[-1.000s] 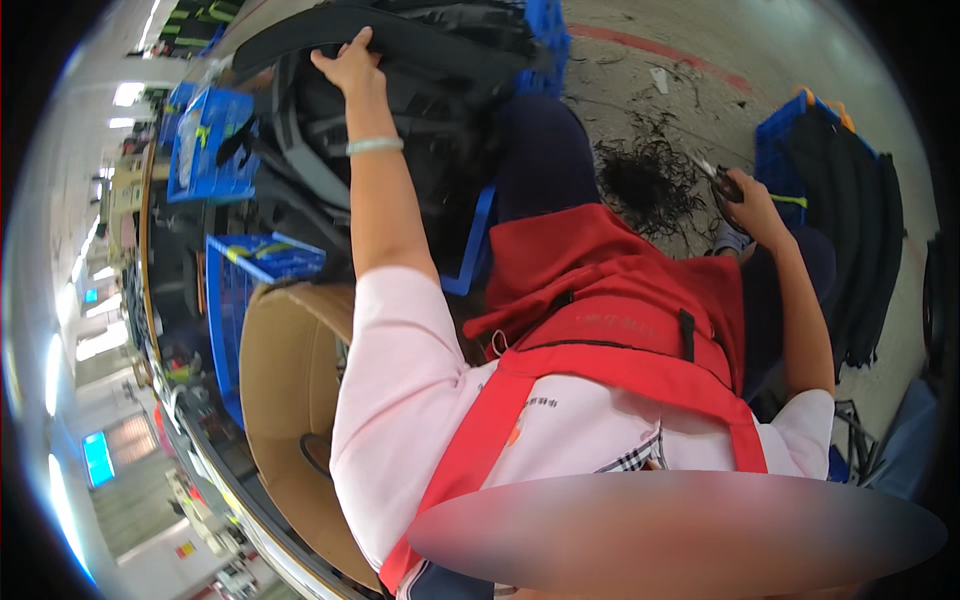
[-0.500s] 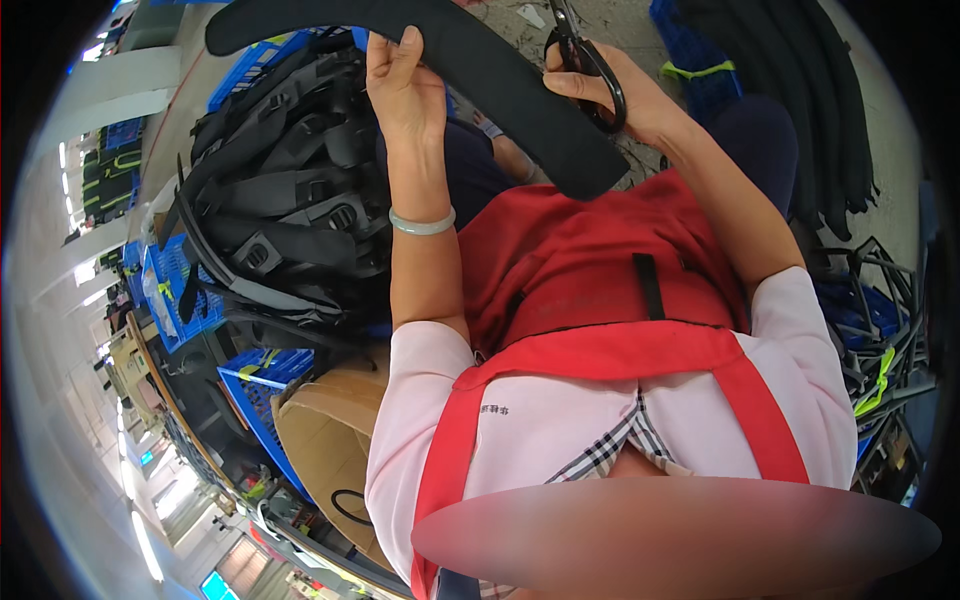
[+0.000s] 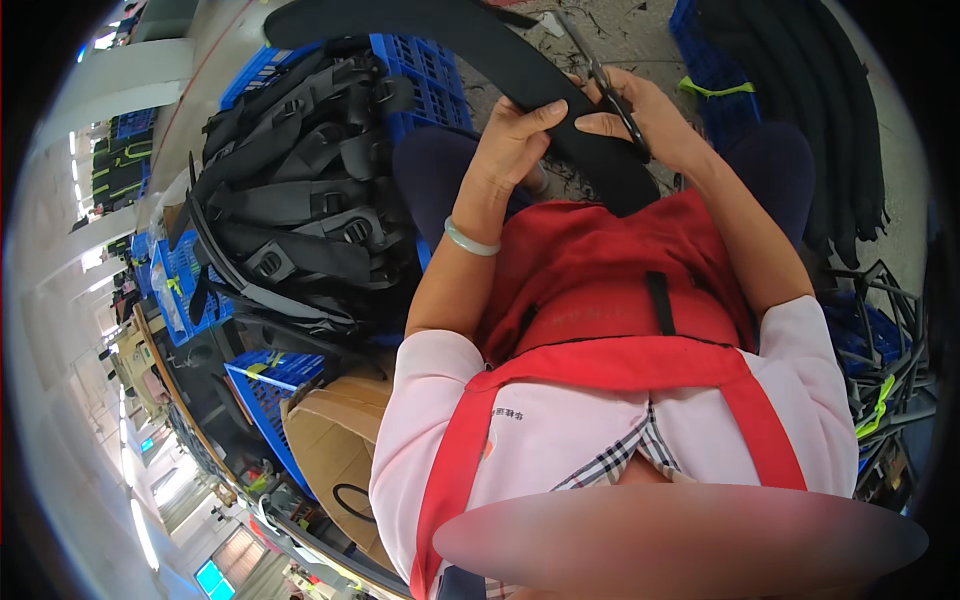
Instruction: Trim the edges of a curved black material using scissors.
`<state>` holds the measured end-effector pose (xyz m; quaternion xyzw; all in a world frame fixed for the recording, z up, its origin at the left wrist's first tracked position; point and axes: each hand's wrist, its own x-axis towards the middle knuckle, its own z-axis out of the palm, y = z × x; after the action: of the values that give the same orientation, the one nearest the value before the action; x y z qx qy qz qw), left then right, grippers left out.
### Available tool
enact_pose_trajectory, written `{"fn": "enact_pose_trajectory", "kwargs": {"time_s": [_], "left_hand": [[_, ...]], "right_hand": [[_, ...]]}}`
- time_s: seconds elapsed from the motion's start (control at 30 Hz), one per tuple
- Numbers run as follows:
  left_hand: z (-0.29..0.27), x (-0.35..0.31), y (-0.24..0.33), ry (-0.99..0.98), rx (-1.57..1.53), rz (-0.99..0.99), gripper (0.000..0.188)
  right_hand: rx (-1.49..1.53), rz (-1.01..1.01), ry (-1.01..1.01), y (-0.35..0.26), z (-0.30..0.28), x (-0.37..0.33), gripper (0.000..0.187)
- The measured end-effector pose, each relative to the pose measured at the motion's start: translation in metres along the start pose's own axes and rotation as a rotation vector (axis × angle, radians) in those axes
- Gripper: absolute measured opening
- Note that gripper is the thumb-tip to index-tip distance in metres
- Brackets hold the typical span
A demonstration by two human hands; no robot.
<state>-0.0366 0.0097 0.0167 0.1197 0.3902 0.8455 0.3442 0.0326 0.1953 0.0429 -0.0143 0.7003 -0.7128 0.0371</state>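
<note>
A long, curved black padded strap (image 3: pixel 470 45) stretches from the upper left down toward my lap, its lower end against the red apron (image 3: pixel 600 260). Pinched between thumb and fingers of my left hand (image 3: pixel 512 145), it is gripped near its lower part. My right hand (image 3: pixel 655 120) is closed on a pair of dark-handled scissors (image 3: pixel 600 75), the blades pointing up and away. The scissors and right fingertips lie over or against the strap's right edge, close to my left thumb. Whether the blades touch anything is hard to tell.
Black buckled straps (image 3: pixel 310 190) are heaped on the left by a blue crate (image 3: pixel 425 80). Long black strips (image 3: pixel 830 110) hang over another blue crate (image 3: pixel 700 45) on the right. A cardboard box (image 3: pixel 335 430) stands at lower left. Black scraps litter the floor.
My left hand has moved right and down along the strap, closer to my right hand. The scissors have shifted right and now overlap the strap's edge. The strap has moved rightward.
</note>
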Motion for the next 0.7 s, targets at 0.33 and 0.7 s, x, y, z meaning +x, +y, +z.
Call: {"fn": "enact_pose_trajectory", "kwargs": {"time_s": [0.33, 0.7], "left_hand": [[-0.009, 0.005, 0.035, 0.139, -0.074, 0.153, 0.016], [-0.048, 0.015, 0.046, 0.190, -0.176, 0.312, 0.020]], "right_hand": [[-0.054, 0.079, -0.093, 0.000, -0.003, -0.003, 0.036], [-0.322, 0.017, 0.040, 0.023, 0.004, -0.006, 0.048]]}}
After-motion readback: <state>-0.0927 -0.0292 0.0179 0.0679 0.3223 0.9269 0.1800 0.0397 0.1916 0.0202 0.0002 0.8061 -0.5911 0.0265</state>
